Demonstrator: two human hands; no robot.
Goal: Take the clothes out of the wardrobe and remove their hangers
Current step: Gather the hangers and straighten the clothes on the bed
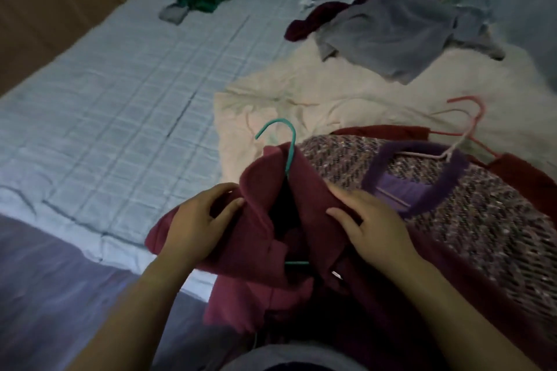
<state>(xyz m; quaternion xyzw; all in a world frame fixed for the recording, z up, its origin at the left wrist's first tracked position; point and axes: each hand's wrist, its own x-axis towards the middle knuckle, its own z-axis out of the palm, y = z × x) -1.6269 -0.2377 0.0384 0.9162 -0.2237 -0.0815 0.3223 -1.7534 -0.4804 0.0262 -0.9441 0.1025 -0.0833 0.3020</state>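
The maroon shirt (265, 238) is held at the near edge of the bed (120, 93), its collar gripped by curled fingers (217, 191) of the left hand (196, 220) and right hand (373, 229). The teal hanger (286, 141) is not yet out; the collar could be stretched if it is tugged sideways.

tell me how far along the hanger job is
Done: the cream garment and grey-blue garment lie on the bed with no hangers showing. In hand: left hand and right hand hold the maroon shirt, teal hanger inside it. Left: purple tweed top on its pale hanger, red garment on its pink hanger.
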